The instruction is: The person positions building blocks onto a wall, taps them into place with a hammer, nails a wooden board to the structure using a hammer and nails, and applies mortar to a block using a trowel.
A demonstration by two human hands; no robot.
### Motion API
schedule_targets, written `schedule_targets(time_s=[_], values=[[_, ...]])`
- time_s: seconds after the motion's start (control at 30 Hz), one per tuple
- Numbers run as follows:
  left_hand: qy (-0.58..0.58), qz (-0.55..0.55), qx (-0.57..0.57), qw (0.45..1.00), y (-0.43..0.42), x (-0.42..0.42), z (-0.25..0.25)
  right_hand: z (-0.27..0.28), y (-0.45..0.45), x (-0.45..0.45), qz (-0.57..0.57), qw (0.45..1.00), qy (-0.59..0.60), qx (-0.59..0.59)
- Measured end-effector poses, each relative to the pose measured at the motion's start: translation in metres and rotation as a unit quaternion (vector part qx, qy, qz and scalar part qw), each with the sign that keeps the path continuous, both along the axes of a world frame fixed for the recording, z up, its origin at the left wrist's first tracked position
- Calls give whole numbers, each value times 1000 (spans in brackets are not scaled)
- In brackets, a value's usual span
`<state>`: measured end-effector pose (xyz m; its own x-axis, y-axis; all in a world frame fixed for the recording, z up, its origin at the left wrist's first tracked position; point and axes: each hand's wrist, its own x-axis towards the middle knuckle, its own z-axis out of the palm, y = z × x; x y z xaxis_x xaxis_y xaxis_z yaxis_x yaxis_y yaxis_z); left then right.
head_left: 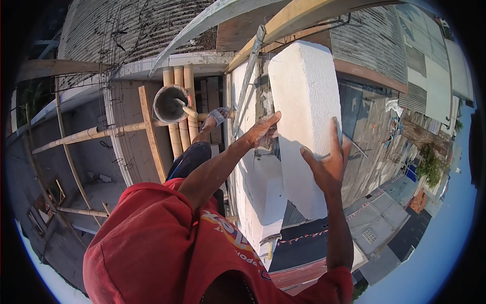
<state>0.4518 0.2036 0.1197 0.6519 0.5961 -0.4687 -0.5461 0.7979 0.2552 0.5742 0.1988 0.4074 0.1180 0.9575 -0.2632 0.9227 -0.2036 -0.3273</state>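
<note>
A large white lightweight concrete block (306,111) lies tilted between my hands, above the wall. My left hand (264,130) has its fingers against the block's near left edge. My right hand (328,161) grips the right side, thumb on one face and fingers along another. Beneath and beside it runs the wall of white blocks (267,190), with a rough grey mortar patch (264,96) partly hidden by the held block. A mortar bucket (171,105) stands to the left, holding a tool with a pale handle (190,111).
Bamboo poles (185,78) form the scaffold, where a sandalled foot (218,117) rests. A long grey bar (248,83) leans along the wall. A curved-looking wooden beam (293,20) crosses overhead. Corrugated roofs (372,45) and a drop lie beyond the wall.
</note>
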Motion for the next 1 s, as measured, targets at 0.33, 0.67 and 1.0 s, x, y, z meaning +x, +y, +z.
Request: schedule_targets(time_s=[0.33,0.67,1.0], values=[[63,19,22,998,27,-26,41,-11,19,-15,6,999,-4,43],[-55,98,-77,991,24,-26,22,-19,40,-19,3,999,3,42],[-106,174,-140,969,6,-12,39,-13,44,-22,-13,1000,-14,19]])
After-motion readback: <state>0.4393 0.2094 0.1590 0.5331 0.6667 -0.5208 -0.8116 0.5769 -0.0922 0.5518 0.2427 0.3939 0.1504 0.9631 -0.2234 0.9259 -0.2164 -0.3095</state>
